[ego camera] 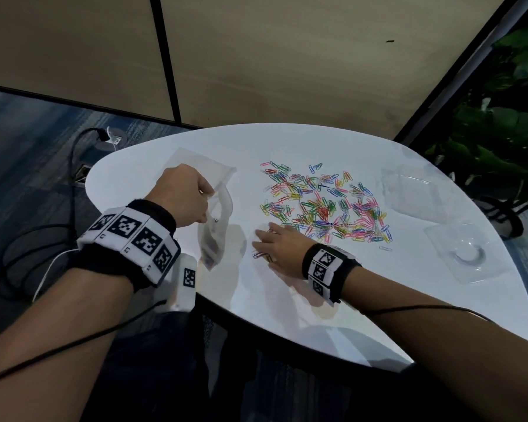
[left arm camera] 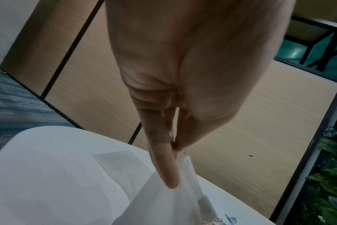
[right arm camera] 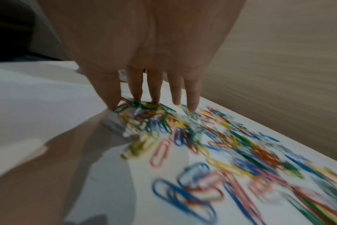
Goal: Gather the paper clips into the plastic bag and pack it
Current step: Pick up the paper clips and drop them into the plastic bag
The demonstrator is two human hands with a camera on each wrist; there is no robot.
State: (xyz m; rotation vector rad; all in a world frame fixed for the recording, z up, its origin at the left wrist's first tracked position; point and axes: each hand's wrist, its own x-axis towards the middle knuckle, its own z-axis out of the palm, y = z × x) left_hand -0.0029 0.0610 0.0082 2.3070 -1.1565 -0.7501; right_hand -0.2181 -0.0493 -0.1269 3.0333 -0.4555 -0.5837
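Many coloured paper clips (ego camera: 323,205) lie spread over the white table (ego camera: 287,300). Left of the pile, my left hand (ego camera: 208,208) pinches the rim of a clear plastic bag (ego camera: 214,239), which hangs down to the tabletop with a few clips at its bottom. In the left wrist view, thumb and forefinger (left arm camera: 164,167) grip the bag (left arm camera: 164,201) at its zip strip. My right hand (ego camera: 262,242) lies flat at the pile's near-left edge, its straight fingers (right arm camera: 154,91) resting on the paper clips (right arm camera: 212,144).
A second clear bag (ego camera: 195,166) lies flat behind my left hand. Two clear plastic trays (ego camera: 409,190) (ego camera: 467,254) sit at the table's right side. Cables run over the floor (ego camera: 28,239) to the left, and a plant (ego camera: 506,117) stands at the right.
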